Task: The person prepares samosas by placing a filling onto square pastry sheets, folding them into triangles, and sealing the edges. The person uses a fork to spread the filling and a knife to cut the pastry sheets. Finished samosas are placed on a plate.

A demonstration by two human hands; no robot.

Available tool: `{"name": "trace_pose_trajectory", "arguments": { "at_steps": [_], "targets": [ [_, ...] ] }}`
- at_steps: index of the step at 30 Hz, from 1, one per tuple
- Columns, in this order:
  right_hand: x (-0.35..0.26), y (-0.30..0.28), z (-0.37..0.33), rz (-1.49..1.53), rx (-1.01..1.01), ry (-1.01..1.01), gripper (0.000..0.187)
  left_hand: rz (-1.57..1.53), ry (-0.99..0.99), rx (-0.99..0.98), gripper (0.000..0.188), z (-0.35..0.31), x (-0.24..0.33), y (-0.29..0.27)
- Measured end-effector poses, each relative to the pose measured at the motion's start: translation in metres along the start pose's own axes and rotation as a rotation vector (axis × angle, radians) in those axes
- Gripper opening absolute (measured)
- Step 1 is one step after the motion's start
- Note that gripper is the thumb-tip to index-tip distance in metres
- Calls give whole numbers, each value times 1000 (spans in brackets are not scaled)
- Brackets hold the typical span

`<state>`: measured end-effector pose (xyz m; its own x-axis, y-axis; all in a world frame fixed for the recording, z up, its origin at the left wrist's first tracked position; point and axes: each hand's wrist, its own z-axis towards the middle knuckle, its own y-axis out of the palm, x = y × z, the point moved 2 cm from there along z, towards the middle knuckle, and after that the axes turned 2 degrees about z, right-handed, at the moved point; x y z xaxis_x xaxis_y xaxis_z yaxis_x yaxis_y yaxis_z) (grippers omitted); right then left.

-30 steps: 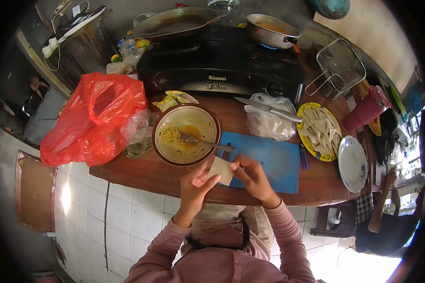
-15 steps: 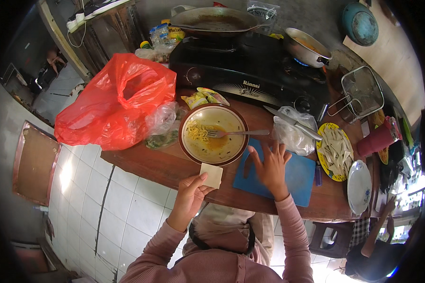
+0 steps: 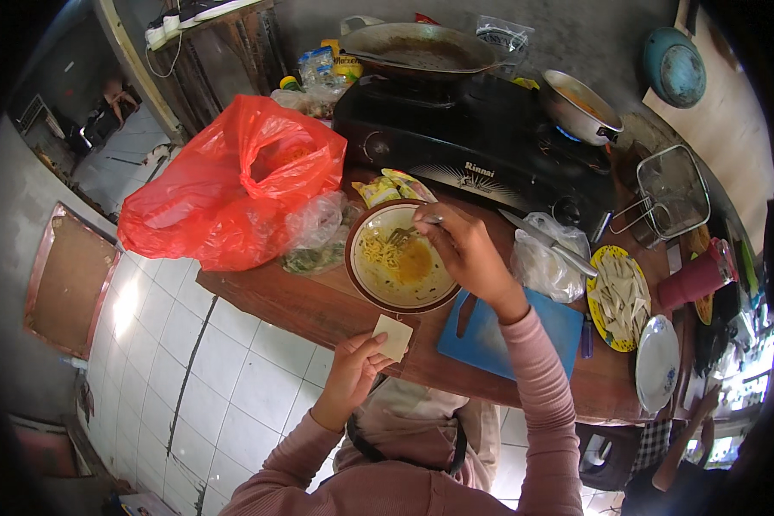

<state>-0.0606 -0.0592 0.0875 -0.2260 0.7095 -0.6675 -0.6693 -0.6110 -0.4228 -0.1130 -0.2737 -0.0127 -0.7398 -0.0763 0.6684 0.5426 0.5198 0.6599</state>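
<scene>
My left hand (image 3: 351,374) pinches a square, pale wrapper (image 3: 393,337) between thumb and fingers, just off the table's front edge. My right hand (image 3: 470,256) is closed round the handle of a fork (image 3: 401,235), its tines down in a cream bowl with a brown rim (image 3: 359,286). Inside lie yellow noodles (image 3: 378,251) and an orange-yellow liquid with dark green bits. Right of the bowl, partly under my right forearm, is a blue cutting board (image 3: 512,335). Farther right stands a yellow-rimmed plate (image 3: 600,320) heaped with pale, folded wrapper pieces (image 3: 619,291).
A red plastic bag (image 3: 206,198) sits left of the bowl. Behind is a black gas stove (image 3: 456,129) with a wok (image 3: 417,47) and a pot (image 3: 580,116) over a blue flame. A knife (image 3: 559,249) rests against a clear bag (image 3: 542,275). Another person's arm (image 3: 688,439) shows at lower right.
My right hand has gone from open above the cutting board to gripping the fork in the bowl. The fork now tilts up. My left hand still holds the wrapper, now turned slightly.
</scene>
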Motion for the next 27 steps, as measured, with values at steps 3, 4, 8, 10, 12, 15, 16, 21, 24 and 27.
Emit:
{"name": "trace_pose_trajectory", "arguments": {
  "at_steps": [3,4,8,10,12,15,16,21,24,27],
  "targets": [
    [-8,-9,19,18,-129,-43,9,-13,-8,14,24,0,-2,-4],
    [-8,-12,23,91,-159,18,9,-20,-8,14,25,0,-2,-4],
    [-3,-16,37,239,-182,135,10,-47,-29,52,23,-1,0,-3],
    [3,-14,40,326,-152,180,13,-53,-39,76,23,-2,2,-2],
    [9,-10,41,407,-138,242,13,-60,-24,67,23,-3,3,-1],
    [17,-5,43,505,-128,287,13,-50,-30,88,24,-4,4,-5],
    [19,-4,44,531,-127,300,13,-54,-36,96,24,-4,4,-6],
    [26,-1,50,577,-101,316,11,-51,-22,74,24,-3,2,-11],
    [30,3,52,553,-135,353,11,-85,-35,77,24,-2,0,-11],
    [33,6,50,533,-168,352,14,-101,-40,67,24,-2,1,-12]
  ]
}}
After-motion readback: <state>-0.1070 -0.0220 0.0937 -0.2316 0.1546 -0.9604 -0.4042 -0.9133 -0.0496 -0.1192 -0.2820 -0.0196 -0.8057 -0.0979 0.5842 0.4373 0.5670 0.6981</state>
